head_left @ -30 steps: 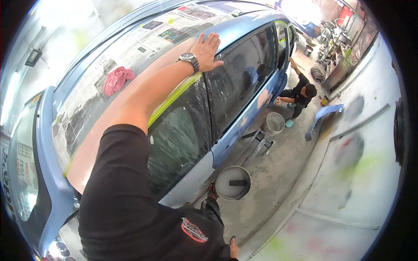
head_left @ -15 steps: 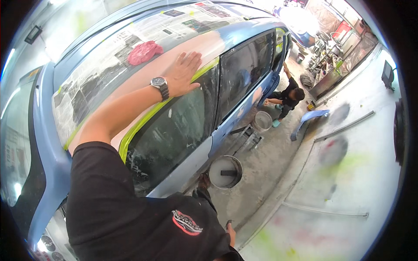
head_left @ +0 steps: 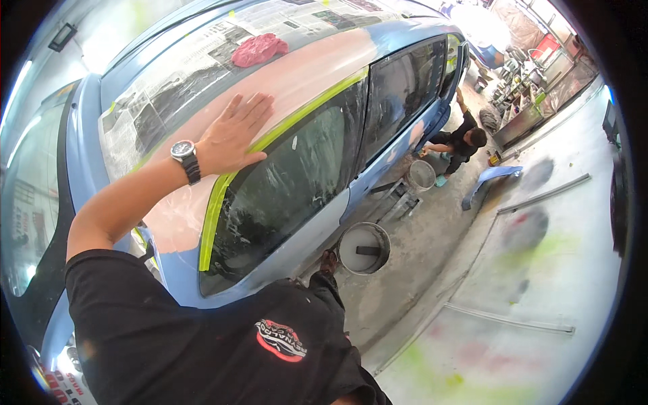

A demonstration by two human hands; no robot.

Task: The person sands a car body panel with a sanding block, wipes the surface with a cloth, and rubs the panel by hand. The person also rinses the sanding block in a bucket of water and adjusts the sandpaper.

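My left hand (head_left: 236,135), with a watch on the wrist, lies flat with fingers apart on the pink patched roof edge (head_left: 310,65) of the blue car (head_left: 398,32), beside yellow-green masking tape (head_left: 307,110) bordering the dusty rear window (head_left: 283,169). Newspaper (head_left: 154,98) covers part of the roof, with a crumpled pink cloth (head_left: 260,48) on it. My right hand is almost wholly hidden behind my black shirt, so its fingers cannot be made out.
A bucket of cloudy water (head_left: 363,248) stands below the window. Farther along, a co-worker (head_left: 462,142) crouches by another bucket (head_left: 420,175). A loose blue panel (head_left: 489,179) leans near the paint-spattered wall (head_left: 540,283). Cluttered shelves (head_left: 526,81) stand at the back right.
My left hand has slid back toward me and leftward along the pink patch. My right hand, seen low beside me earlier, is now mostly hidden. The view has shifted.
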